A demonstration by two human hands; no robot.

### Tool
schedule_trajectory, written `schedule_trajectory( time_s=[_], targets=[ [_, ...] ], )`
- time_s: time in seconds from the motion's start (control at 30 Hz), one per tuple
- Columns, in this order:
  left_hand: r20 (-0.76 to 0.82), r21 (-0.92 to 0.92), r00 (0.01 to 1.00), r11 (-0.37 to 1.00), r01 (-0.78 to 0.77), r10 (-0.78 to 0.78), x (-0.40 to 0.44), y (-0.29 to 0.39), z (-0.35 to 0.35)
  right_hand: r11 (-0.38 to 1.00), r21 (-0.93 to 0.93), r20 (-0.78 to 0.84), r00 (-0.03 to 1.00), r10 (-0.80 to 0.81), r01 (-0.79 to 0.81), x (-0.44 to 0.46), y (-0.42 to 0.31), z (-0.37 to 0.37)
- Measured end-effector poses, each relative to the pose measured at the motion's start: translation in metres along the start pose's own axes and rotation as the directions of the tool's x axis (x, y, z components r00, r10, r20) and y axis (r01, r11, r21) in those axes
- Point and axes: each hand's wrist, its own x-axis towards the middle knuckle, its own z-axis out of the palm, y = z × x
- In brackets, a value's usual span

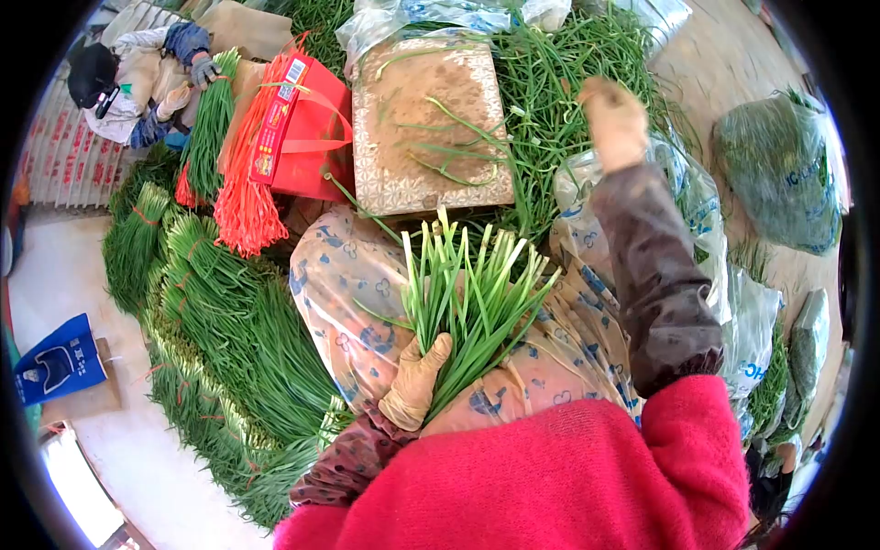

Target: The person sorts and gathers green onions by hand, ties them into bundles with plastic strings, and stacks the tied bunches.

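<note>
My left hand, in a tan glove, is closed around a bunch of long green stalks that look like garlic scapes. Their pale cut ends fan out upward above my lap. Over at the right, my gloved right hand is raised above or beside a heap of loose green stalks; its fingers are smeared by motion, so whether they hold anything is unclear. Straight ahead stands a worn, patterned board with dirt and several stray stalks on it.
A red box-like bag carries red ties. Tied bundles are stacked at my left. A co-worker at upper left holds a green bundle. Filled plastic bags stand at right; a blue bag lies far left.
</note>
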Motion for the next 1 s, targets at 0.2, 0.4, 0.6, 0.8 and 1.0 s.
schedule_trajectory(
  time_s=[0.2, 0.4, 0.6, 0.8, 1.0],
  targets=[
    [0.026, 0.073, 0.998, 0.996, -0.057, 0.056, 0.004, -0.001, -0.001, 0.976, -0.063, 0.625, 0.77, -0.126, 0.21, -0.028, -0.041, 0.007],
    [0.035, 0.127, 0.999, 0.992, -0.024, 0.019, 0.008, -0.003, -0.006, 0.988, 0.138, 0.945, 0.29, -0.153, 0.069, -0.1, -0.037, 0.045],
    [0.092, 0.024, 0.99, 0.994, 0.105, -0.107, 0.008, 0.005, -0.003, 0.962, 0.009, 0.89, 0.436, -0.133, 0.273, -0.105, -0.049, 0.028],
    [0.09, 0.019, 0.993, 0.997, 0.079, -0.081, 0.01, 0.002, -0.004, 0.975, 0.042, 0.924, 0.363, -0.12, 0.217, -0.1, -0.041, 0.035],
    [0.072, -0.001, 0.993, 0.995, 0.097, -0.097, 0.009, 0.003, -0.001, 0.964, -0.133, 0.772, 0.634, -0.046, 0.232, -0.107, -0.044, 0.043]
  ],
)
